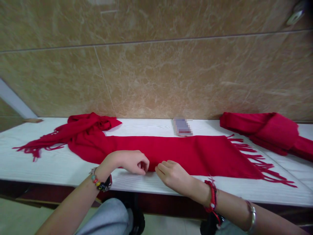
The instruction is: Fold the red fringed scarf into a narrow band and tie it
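A red scarf [181, 150] with fringed ends lies along the white tabletop. Its right part is spread flat, while the left part is heaped in loose folds. My left hand [134, 162] is at the near edge of the cloth, its thumb and fingers closed in a pinch there. Just to its right, my right hand [172, 174] has its fingers curled down on the same edge. A short stretch of cloth shows between the two hands. The fingertips of both hands are partly hidden.
A phone [182, 127] lies behind the scarf, close to the tiled wall [171, 78]. Another red folded cloth [266, 130] rests at the back right. The white table [49, 169] is narrow, with its front edge close to my knees.
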### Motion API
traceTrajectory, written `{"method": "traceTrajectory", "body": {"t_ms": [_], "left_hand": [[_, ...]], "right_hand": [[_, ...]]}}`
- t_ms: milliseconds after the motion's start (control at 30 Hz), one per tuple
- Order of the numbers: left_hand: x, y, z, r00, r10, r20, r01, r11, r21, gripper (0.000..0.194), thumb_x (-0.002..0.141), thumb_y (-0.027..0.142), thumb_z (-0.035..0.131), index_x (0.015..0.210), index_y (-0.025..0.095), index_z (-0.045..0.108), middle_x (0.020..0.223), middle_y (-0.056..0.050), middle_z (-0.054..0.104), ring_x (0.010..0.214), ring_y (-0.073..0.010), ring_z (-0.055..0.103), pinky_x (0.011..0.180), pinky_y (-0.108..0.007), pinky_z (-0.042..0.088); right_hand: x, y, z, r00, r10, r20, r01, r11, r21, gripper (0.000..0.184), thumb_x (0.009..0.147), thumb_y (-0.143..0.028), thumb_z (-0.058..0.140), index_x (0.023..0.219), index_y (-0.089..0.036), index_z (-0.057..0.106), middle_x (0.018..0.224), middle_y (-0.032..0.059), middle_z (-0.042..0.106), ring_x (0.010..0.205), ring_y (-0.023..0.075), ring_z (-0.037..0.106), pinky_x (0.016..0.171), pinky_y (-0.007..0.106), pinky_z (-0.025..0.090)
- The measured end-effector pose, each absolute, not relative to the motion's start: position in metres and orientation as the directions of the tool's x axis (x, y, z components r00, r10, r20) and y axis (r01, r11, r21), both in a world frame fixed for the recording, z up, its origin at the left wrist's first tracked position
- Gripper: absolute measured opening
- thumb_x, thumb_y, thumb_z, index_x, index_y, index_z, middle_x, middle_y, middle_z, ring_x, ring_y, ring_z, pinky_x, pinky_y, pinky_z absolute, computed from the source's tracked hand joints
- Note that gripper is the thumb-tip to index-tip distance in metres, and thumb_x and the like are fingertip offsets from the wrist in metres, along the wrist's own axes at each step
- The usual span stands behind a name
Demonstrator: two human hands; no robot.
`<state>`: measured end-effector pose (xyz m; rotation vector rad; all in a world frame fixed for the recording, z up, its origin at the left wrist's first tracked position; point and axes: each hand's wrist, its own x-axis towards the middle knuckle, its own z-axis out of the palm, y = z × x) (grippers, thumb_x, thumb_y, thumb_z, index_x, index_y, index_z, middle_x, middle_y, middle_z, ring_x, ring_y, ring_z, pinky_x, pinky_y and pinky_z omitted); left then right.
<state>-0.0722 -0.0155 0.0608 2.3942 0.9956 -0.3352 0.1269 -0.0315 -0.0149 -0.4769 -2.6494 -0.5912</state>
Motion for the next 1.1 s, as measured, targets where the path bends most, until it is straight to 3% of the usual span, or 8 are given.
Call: {"method": "traceTrajectory", "body": {"t_ms": [133,233,300,467,667,933,1100], "left_hand": [[-0.081,0.016,0.062,0.69,0.673,-0.267,0.718,-0.59,0.37,0.019,0.08,0.018,0.049,0.091,0.018,0.064,0.091,-0.001,0.066,0.081,-0.0113,0.058,0.073,-0.018,0.042],[-0.077,0.054,0.057,0.606,0.789,-0.096,0.78,-0.566,0.267,0.023,0.081,0.018,0.045,0.096,0.015,0.062,0.101,-0.006,0.064,0.092,-0.0149,0.057,0.084,-0.023,0.039],[-0.068,0.079,0.049,0.545,0.836,-0.062,0.827,-0.525,0.2,0.025,0.081,0.019,0.046,0.099,0.012,0.062,0.106,-0.01,0.062,0.095,-0.018,0.055,0.086,-0.026,0.038],[-0.046,0.115,0.033,0.553,0.822,-0.136,0.821,-0.511,0.254,0.032,0.076,0.025,0.053,0.104,0.012,0.06,0.105,-0.009,0.063,0.088,-0.0165,0.055,0.076,-0.022,0.04],[-0.041,0.129,0.032,0.569,0.784,-0.248,0.811,-0.484,0.33,0.025,0.07,0.025,0.055,0.087,0.01,0.065,0.073,-0.003,0.065,0.061,-0.0126,0.051,0.056,-0.021,0.037],[-0.049,0.136,0.031,0.584,0.768,-0.262,0.785,-0.453,0.423,0.026,0.068,0.028,0.055,0.086,0.012,0.064,0.08,-0.003,0.065,0.068,-0.0128,0.05,0.061,-0.021,0.037],[-0.043,0.142,0.026,0.559,0.787,-0.263,0.789,-0.406,0.461,0.021,0.064,0.031,0.057,0.073,0.012,0.063,0.066,0.0,0.06,0.06,-0.012,0.045,0.056,-0.022,0.034]], "right_hand": [[0.125,-0.033,-0.012,-0.87,0.255,0.422,0.41,0.849,0.332,0.018,0.081,-0.002,0.047,0.071,-0.015,0.054,0.067,0.0023,0.056,0.058,0.0155,0.05,0.049,0.029,0.031],[0.124,-0.033,-0.013,-0.858,0.282,0.43,0.437,0.841,0.321,0.016,0.081,-0.003,0.049,0.072,-0.015,0.054,0.067,0.0023,0.056,0.058,0.0156,0.05,0.05,0.029,0.032],[0.124,-0.032,-0.014,-0.845,0.309,0.436,0.464,0.831,0.309,0.015,0.081,-0.003,0.049,0.073,-0.016,0.054,0.068,0.0027,0.056,0.06,0.0156,0.05,0.051,0.029,0.032],[0.125,-0.034,-0.018,-0.827,0.334,0.452,0.498,0.809,0.313,0.015,0.082,-0.004,0.049,0.073,-0.016,0.054,0.067,0.0022,0.055,0.059,0.015,0.048,0.052,0.029,0.03],[0.126,-0.035,-0.019,-0.812,0.315,0.491,0.507,0.798,0.326,0.016,0.081,-0.004,0.048,0.073,-0.016,0.053,0.066,0.0017,0.052,0.058,0.0155,0.044,0.052,0.03,0.028],[0.122,-0.04,-0.015,-0.757,0.366,0.542,0.59,0.739,0.325,0.016,0.079,-0.004,0.051,0.07,-0.016,0.054,0.064,0.0016,0.052,0.056,0.016,0.044,0.051,0.031,0.027],[0.119,-0.04,-0.018,-0.736,0.424,0.528,0.636,0.7,0.324,0.016,0.079,-0.005,0.052,0.069,-0.016,0.053,0.064,0.0019,0.053,0.057,0.0159,0.046,0.051,0.03,0.027]]}}
